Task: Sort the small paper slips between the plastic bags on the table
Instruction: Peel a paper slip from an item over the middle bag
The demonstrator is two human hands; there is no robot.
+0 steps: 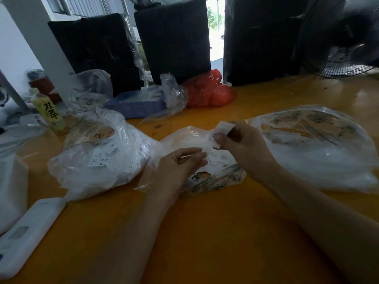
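Right hand [244, 144] is pinching a small white printed paper slip [222, 131] between thumb and fingers [220, 140], closed on it, holding it just above the crumpled clear plastic bag in the middle [205, 160]. Left hand [180, 162] is hovering over that bag's near edge, its fingers [200, 155] curled but not fully closed, maybe pinching film or the bag mouth; can't tell if anything is gripped. Main risk, as I'm judging it: the slip is thin and held by one end only, so it could be folding, slipping out, or catching air from the black fan [344, 37] sitting far right beyond the fingers, if that's running. Second risk: the bag mouths are floppy and hard to read, so a slip could be landing on top of the film instead of inside, or in the wrong bag. Full clear bag of white slips [96, 154] is sitting left of the left fingers; flatter clear bag with dark print [320, 144] is just right of the right fingers, both close enough to mix up. Beyond the fingers: green drink bottle [49, 113], blue tray [137, 105], red plastic bag [209, 89], well apart. White flat device [30, 234] is near left. Orange table [205, 232] in front is open, so nothing is blocking the reach.
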